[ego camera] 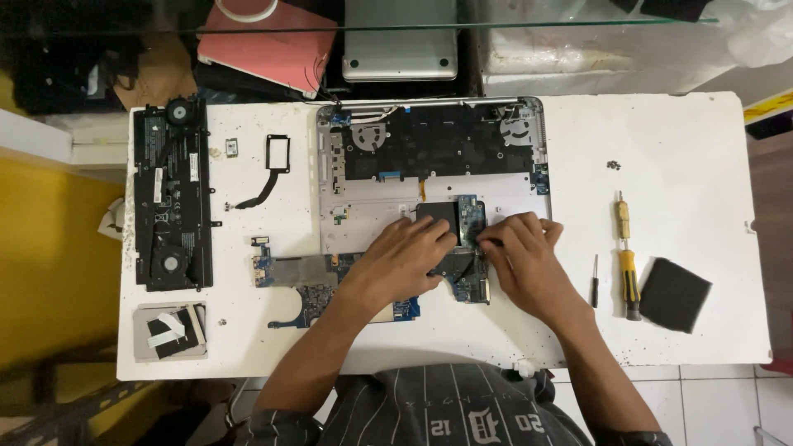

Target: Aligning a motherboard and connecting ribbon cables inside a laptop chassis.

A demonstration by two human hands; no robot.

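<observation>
An opened laptop base point(355, 211) lies on the white table point(686, 132), its black keyboard underside and two fans showing. A blue circuit board point(310, 285) rests across its front edge. My left hand point(405, 260) presses on that board beside a flat black square part point(438, 216). My right hand point(524, 260) pinches the board's right portion point(472, 285), fingertips close to those of the left hand. Whether a small tool is between the fingers cannot be seen.
A black battery and fan assembly point(172, 202) lies at the left, a small drive point(169, 330) below it. A black frame with ribbon cable point(277, 157), two screwdrivers point(626, 256), a black square pad point(674, 294) and loose screws point(613, 165) lie around. Another laptop point(400, 41) sits behind.
</observation>
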